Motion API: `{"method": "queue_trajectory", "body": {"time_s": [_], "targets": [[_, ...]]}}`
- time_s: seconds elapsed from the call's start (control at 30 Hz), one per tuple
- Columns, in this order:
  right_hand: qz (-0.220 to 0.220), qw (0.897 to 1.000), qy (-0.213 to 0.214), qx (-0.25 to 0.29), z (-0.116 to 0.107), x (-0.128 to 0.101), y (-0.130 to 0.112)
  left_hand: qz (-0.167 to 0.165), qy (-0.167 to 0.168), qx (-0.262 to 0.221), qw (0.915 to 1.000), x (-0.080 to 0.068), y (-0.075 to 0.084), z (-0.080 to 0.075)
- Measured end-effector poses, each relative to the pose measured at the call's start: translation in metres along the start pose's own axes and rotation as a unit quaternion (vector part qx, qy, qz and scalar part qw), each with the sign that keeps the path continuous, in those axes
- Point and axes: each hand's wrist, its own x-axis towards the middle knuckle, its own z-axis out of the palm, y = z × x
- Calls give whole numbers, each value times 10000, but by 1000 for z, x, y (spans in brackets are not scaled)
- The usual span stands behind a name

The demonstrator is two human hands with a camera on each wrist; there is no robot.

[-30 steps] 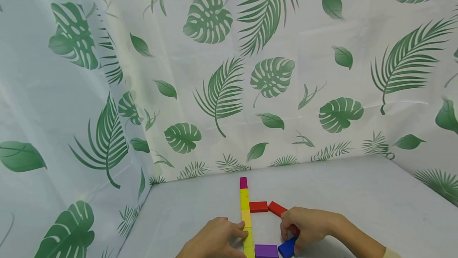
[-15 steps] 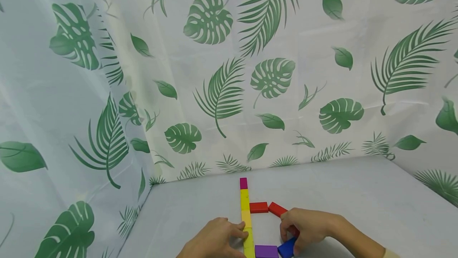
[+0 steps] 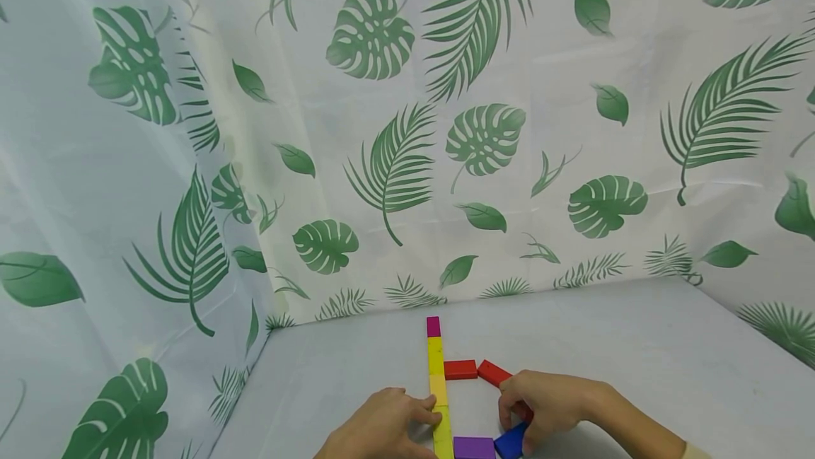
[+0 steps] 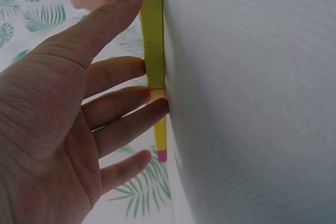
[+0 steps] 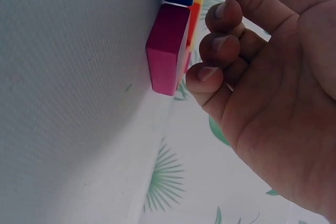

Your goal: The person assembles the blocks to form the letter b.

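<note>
From my remote view, the left hand (image 3: 382,425) lies flat, fingers straight, steadying the yellow bar (image 3: 438,395) of the block outline on the table (image 3: 637,346). The right hand (image 3: 544,402) curls its fingers around a crimson block (image 5: 168,48), next to the blue block (image 3: 511,443) (purple block (image 3: 474,447) adjoining). I judge the outline mostly laid; its right side remains unaligned.
</note>
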Motion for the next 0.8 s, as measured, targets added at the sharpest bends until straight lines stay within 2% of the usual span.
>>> {"method": "queue_trajectory", "body": {"time_s": [0.17,0.27,0.43,0.8], "targets": [[-121,9995,257,134,-3,3,7,-47,-20,-9,10000,1,0,0],[-220,9970,712,210,-5,6,11,-39,-54,8,10000,1,-1,0],[-283,9898,1394,46,-9,10,16,31,-58,110,9999,0,-3,-1],[-238,9892,1440,118,-12,10,20,127,-12,201,9997,0,-5,-2]]}}
